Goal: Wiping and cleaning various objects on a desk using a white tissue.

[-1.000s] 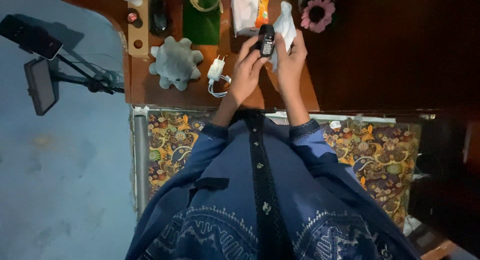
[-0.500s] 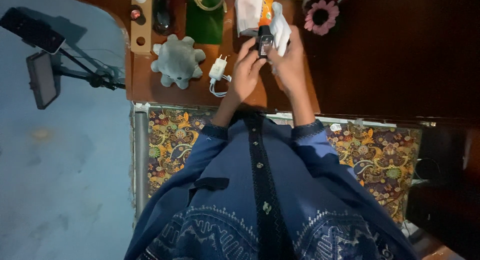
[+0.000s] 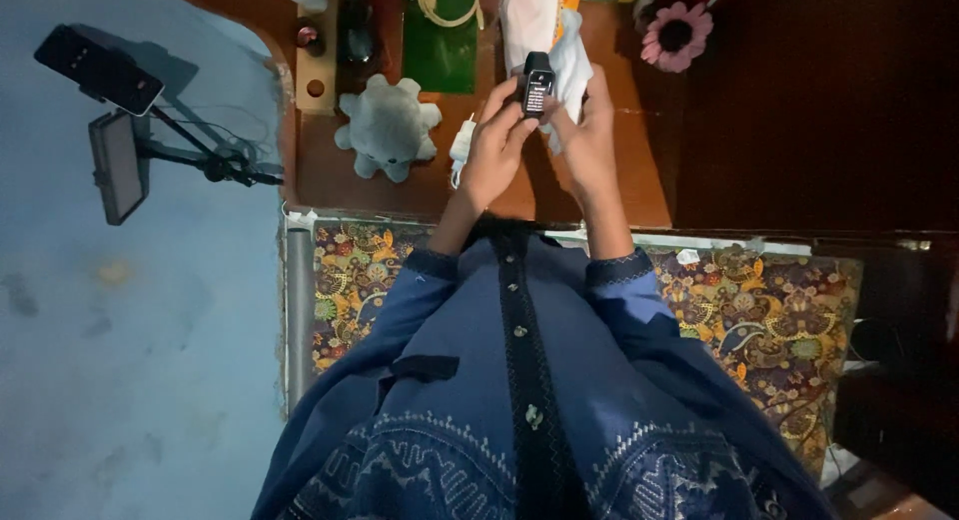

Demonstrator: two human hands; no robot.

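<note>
You stood on a blue-grey floor (image 3: 120, 360) before a brown wooden table (image 3: 619, 195), with one patterned floral mat (image 3: 769, 310) under you. One tripod (image 3: 205, 160) carrying two dark phones stood well off to your left. On the table lay one green rectangular mat (image 3: 450, 55), one pale grey star-shaped plush toy (image 3: 388, 125), one pink flower-shaped ornament (image 3: 676, 35) and one white charger plug (image 3: 463, 145) just beside your left wrist. Your left hand (image 3: 491, 150) and right hand (image 3: 587, 130) met above the table, fingers closed around one small black rectangular device (image 3: 536, 83), its lit face up between the fingertips; a white cloth (image 3: 571, 55) was bunched against your right fingers.
</note>
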